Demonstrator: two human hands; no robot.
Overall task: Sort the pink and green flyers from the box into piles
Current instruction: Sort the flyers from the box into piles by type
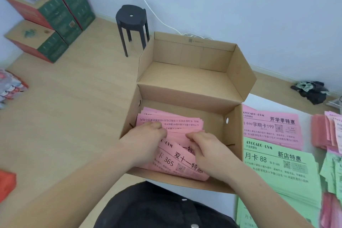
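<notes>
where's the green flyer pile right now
In the head view, the green flyer pile lies right of the cardboard box, nearer the person than the pink pile beside it.

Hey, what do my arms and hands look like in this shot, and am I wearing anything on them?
Both forearms are bare as far as the frame shows, with no sleeves in view. Neither the left hand nor the right hand shows a glove, ring, watch or bracelet. Below them, the black garment on the body has small pale fasteners.
</notes>
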